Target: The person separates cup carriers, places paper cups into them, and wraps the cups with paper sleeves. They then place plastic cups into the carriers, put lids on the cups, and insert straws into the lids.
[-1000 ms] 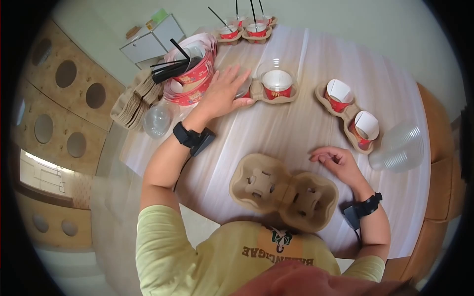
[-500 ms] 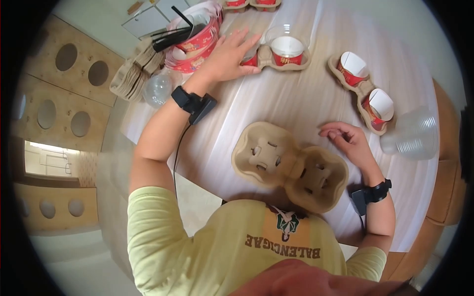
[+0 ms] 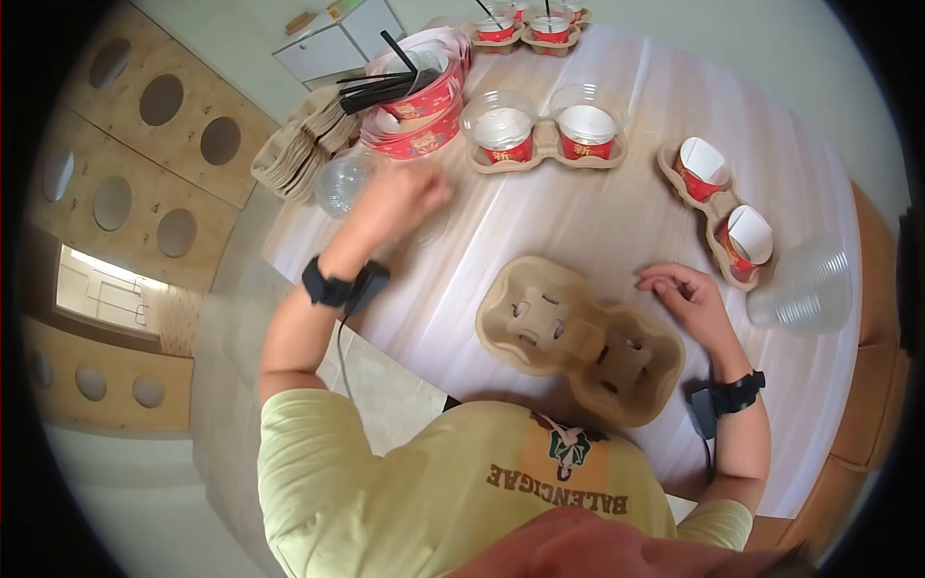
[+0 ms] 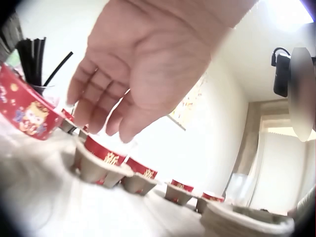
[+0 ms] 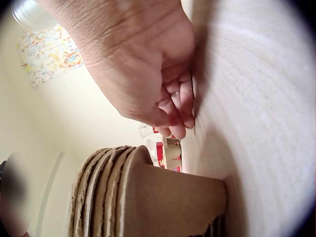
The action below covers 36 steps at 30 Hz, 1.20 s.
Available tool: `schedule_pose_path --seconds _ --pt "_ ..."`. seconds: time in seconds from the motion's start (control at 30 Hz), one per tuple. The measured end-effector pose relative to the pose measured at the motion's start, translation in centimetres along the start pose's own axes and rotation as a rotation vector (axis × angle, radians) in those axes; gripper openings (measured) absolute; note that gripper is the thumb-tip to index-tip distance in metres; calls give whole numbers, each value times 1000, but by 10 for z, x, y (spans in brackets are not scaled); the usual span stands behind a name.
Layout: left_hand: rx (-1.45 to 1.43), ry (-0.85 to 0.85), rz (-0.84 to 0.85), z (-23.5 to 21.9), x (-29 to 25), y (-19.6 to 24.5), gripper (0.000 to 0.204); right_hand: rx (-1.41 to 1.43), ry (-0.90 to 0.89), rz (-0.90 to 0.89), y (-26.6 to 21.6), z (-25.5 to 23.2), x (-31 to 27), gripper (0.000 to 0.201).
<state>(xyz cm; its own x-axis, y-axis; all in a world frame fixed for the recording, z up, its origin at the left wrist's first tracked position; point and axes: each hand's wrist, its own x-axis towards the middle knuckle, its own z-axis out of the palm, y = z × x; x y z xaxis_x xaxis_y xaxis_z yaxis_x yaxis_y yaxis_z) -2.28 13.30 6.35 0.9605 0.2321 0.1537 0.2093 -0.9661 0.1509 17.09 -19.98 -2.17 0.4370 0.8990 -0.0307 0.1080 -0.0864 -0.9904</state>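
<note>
My left hand [image 3: 400, 197], blurred, hovers over the left of the table with nothing in it; its slightly bent fingers [image 4: 101, 98] hang empty in the left wrist view. Just behind it lies a clear dome lid [image 3: 339, 183]. To its right, a cardboard two-cup carrier [image 3: 547, 144] holds two red paper cups [image 3: 506, 135] inside clear plastic cups. My right hand [image 3: 689, 297] rests on the table with fingers loosely curled and nothing in them. Beside it is a stack of brown cup carriers [image 3: 578, 332], whose layered rims [image 5: 106, 182] show in the right wrist view.
Red patterned tubs [image 3: 414, 130] stand at the back left with black straws [image 3: 381, 91] on top, beside stacked carriers [image 3: 303, 144]. Another carrier with two red cups [image 3: 703, 169] sits at the right, near nested clear cups [image 3: 800, 289]. Filled carriers [image 3: 549, 34] stand at the back.
My left hand has drawn back from the two-cup carrier toward me and to the left, uncovering its left cup. The right hand stays in place. The head view has shifted.
</note>
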Motion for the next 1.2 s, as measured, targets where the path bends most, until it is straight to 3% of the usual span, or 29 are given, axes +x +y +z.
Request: schedule_pose_path --seconds 0.03,0.1,0.27,0.47,0.53,0.57,0.63,0.67,0.73,0.77,0.83,0.87,0.93,1.03,1.07,1.13,1.2 --pt "33 -123 -42 4 -17 2 21 -1 -3 -2 1 0 0 17" --pt "35 -185 -35 15 -44 1 19 32 -1 9 2 0 0 17" --pt "107 -181 -104 40 -63 -4 11 47 16 1 5 2 0 17" --pt "195 -138 26 28 -54 5 8 -6 12 20 -3 2 -3 18" --pt "-16 38 15 11 -51 16 9 -32 -3 24 -8 -1 -4 18" --pt "-27 57 20 2 -47 23 9 15 -32 58 -12 -2 -5 19" --pt "-404 128 88 -12 -37 37 14 36 -60 127 -30 -4 -7 22" --pt "-415 149 91 -11 -31 39 14 13 -59 125 -42 -5 -7 22" --pt "-561 150 293 -8 -14 45 19 -35 -67 99 -62 -5 -9 35" --pt "-576 157 302 -5 -5 50 19 -50 -57 106 -76 -2 -11 35" --pt "-533 195 577 1 15 63 13 -105 16 -81 -105 8 -4 63" --pt "-546 209 591 6 22 70 13 -125 26 -76 -112 13 2 63" --pt "-320 320 818 14 35 83 14 -86 44 -28 -126 26 18 84" --pt "-305 334 885 13 41 100 16 28 43 -171 -108 42 55 88" --pt "-314 362 881 13 44 100 16 0 36 -168 -113 49 61 88" --pt "-354 421 906 17 49 98 17 308 -5 -144 -118 60 70 85" --pt "-379 450 895 23 54 95 17 312 -10 -168 -118 63 80 83"
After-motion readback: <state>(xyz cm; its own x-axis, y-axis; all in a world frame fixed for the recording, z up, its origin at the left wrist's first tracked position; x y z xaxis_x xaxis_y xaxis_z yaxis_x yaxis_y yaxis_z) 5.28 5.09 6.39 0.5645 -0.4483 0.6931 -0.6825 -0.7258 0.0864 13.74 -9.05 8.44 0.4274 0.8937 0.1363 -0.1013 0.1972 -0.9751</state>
